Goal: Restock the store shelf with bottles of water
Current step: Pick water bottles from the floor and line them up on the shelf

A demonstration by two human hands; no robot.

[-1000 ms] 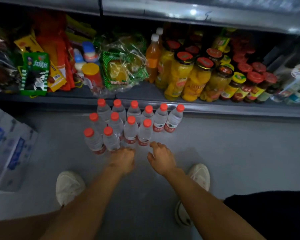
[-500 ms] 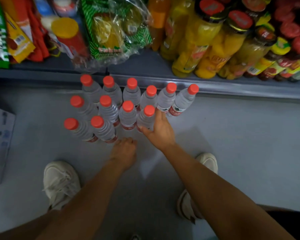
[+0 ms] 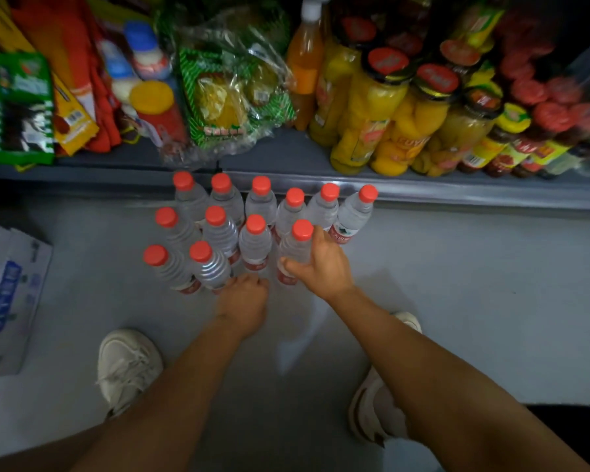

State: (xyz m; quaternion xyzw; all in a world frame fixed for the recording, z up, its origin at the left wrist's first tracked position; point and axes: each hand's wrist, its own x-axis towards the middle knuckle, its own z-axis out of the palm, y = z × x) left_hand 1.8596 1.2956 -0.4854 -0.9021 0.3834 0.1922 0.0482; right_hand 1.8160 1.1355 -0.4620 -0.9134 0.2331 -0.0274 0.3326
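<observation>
Picking-up step, by the look of it. Right hand [image 3: 324, 264] wrapped round the nearest clear plastic water bottle with a red cap [image 3: 295, 248], at the front right of a dozen such bottles standing on the pale floor [image 3: 474, 284] just before the grey metal shelf [image 3: 286, 149]. Left hand [image 3: 244, 301] low beside the cluster, fingers curled under, grip impossible to tell. Next, probably: lifting straight up, clear of neighbouring caps, then onto the bare shelf patch beside the jars of yellow fruit [image 3: 372, 107].

A: Dim overall; light is falling from above, glinting along the shelf [image 3: 423, 194] lip.

B: Wide-angle bending is curving the frame edges. Jars [image 3: 556, 110] at upper right are smearing; floor [image 3: 474, 284] shadows are staying soft.
</observation>
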